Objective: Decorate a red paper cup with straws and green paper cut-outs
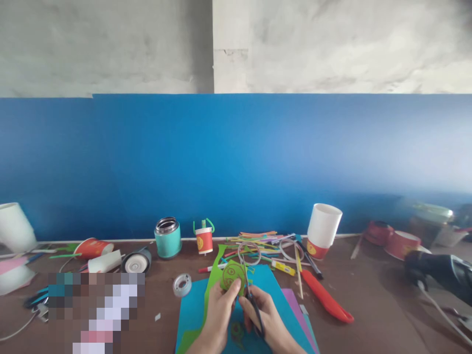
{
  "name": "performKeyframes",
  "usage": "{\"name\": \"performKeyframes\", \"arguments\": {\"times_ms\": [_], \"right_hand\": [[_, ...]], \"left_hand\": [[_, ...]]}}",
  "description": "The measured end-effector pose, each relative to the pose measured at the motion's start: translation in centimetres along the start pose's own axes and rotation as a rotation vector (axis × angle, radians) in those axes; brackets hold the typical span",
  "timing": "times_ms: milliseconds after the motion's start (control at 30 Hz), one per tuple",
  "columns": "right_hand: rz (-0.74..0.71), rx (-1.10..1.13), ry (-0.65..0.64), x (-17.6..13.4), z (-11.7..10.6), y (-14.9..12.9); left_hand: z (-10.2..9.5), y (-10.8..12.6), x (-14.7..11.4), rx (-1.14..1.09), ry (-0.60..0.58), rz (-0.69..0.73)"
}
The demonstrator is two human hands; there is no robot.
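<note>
Low in the middle of the view, my left hand (218, 309) pinches a green paper piece (230, 274) with round outlines drawn on it. My right hand (270, 314) is closed around dark-handled scissors (258, 314), their blades pointing away from me along the right side of the piece. I cannot tell whether the blades touch the paper. Beneath both hands lie a blue sheet (271, 280) and a longer green strip (213, 280). A small green scrap (238, 334) with drawn lines shows between my wrists.
A tape roll (182, 285) sits left of the sheets. Behind stand a turquoise flask (168, 240), a small red cup (204, 241) and white stacked cups (324, 226). Several coloured strips (254, 241), a yellow glue stick (283, 267) and a red balloon-like item (326, 297) lie around. A blue partition (236, 162) closes the back.
</note>
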State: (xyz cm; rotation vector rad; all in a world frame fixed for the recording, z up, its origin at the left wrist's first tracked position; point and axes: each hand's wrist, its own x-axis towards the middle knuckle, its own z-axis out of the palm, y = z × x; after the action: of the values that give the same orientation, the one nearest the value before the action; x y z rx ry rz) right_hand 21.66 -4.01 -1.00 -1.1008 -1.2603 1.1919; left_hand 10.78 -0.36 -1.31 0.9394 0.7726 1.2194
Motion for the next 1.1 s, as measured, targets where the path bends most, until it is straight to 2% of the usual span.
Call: {"name": "performKeyframes", "arguments": {"times_ms": [167, 433, 700, 1100], "right_hand": [[-0.014, -0.017, 0.018, 0.1, -0.1, 0.3], [-0.014, -0.057, 0.013, 0.1, -0.3, 0.6], [0.005, -0.042, 0.007, 0.5, -0.4, 0.8], [-0.010, -0.052, 0.000, 0.6, -0.4, 1.0]], "left_hand": [[0.3, 0.4, -0.2, 0.002, 0.032, -0.050], [0.5, 1.0, -0.4, -0.017, 0.016, -0.068], [-0.4, 0.3, 0.2, 0.123, 0.011, -0.064], [-0.4, -0.2, 0.4, 0.103, 0.058, -0.077]]}}
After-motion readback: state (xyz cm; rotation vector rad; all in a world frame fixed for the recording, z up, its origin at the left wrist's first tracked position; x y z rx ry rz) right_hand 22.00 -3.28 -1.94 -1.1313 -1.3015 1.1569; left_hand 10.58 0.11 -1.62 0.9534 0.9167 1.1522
